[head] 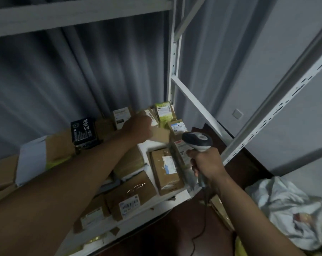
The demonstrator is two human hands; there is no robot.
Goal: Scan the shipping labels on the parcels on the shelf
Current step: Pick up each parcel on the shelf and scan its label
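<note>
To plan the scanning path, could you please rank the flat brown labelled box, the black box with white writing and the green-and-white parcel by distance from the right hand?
1. Flat brown labelled box, just left of the right hand.
2. Green-and-white parcel, back of shelf.
3. Black box with white writing, far left.

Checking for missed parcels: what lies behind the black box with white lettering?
Behind the black box with white lettering only the grey pleated curtain shows; a brown cardboard parcel sits beside it. Whatever lies directly behind it is hidden.

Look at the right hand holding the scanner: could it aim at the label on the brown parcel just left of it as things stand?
Probably yes. The right hand grips the barcode scanner beside the brown parcel, whose label faces up uncovered. The left hand is farther back.
</note>
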